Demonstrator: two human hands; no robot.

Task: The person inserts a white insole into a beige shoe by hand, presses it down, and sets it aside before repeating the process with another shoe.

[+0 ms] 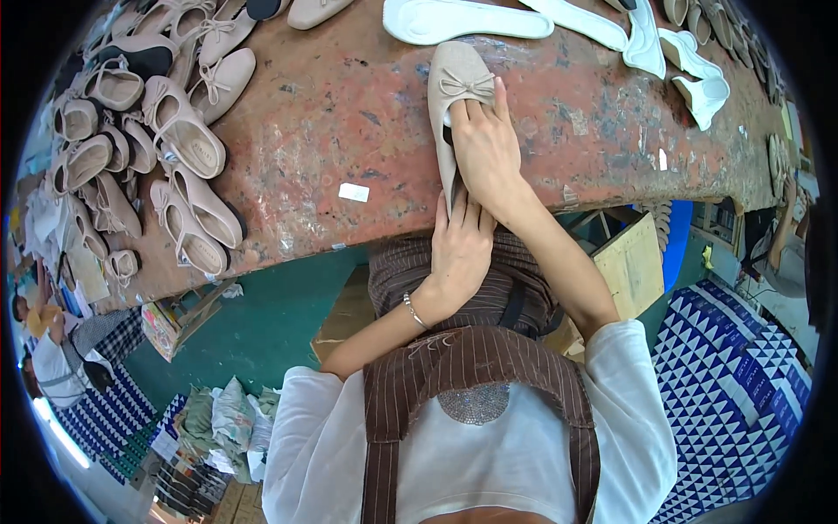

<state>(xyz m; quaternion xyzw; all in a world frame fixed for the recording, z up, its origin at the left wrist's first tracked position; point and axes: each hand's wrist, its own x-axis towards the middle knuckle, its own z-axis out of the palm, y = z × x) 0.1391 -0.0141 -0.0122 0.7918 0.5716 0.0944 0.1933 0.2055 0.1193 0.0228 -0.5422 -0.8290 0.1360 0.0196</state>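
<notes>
A beige ballet flat (460,72) with a small bow lies at the table's front edge, toe pointing away from me. My right hand (489,153) reaches into its opening, the fingertips hidden under the upper and the thumb along the outside by the bow. A sliver of white shows inside the shoe beside those fingers. At the heel end, my left hand (460,253) wraps its fingers around the back of the shoe, just off the table edge. White insoles (467,19) lie beyond the toe.
Many finished-looking beige flats (188,131) crowd the table's left side. More white insole pieces (703,92) lie at the far right. A small white label (353,192) rests on the worn red tabletop (349,113). Blue-and-white patterned cartons (733,375) stand at the right; people are at both sides.
</notes>
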